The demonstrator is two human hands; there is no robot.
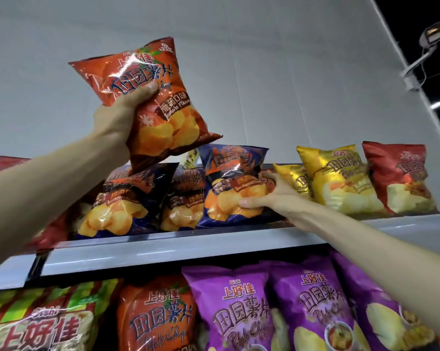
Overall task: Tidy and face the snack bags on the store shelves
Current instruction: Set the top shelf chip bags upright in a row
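Observation:
My left hand (122,115) grips an orange-red tomato chip bag (160,115) and holds it tilted in the air above the top shelf (188,245). Below it, three dark blue barbecue bags stand in a row on that shelf. My right hand (272,196) grips the rightmost blue barbecue bag (229,188) at its right edge, thumb on the front. To the right of that hand stand two yellow bags (340,178) and a red bag (401,178).
A lower shelf holds purple bags (234,307), an orange bag (158,320) and a green-striped bag (44,323). More red bags (49,234) sit at the top shelf's left end. A white wall rises behind; a lamp fixture (431,36) hangs at upper right.

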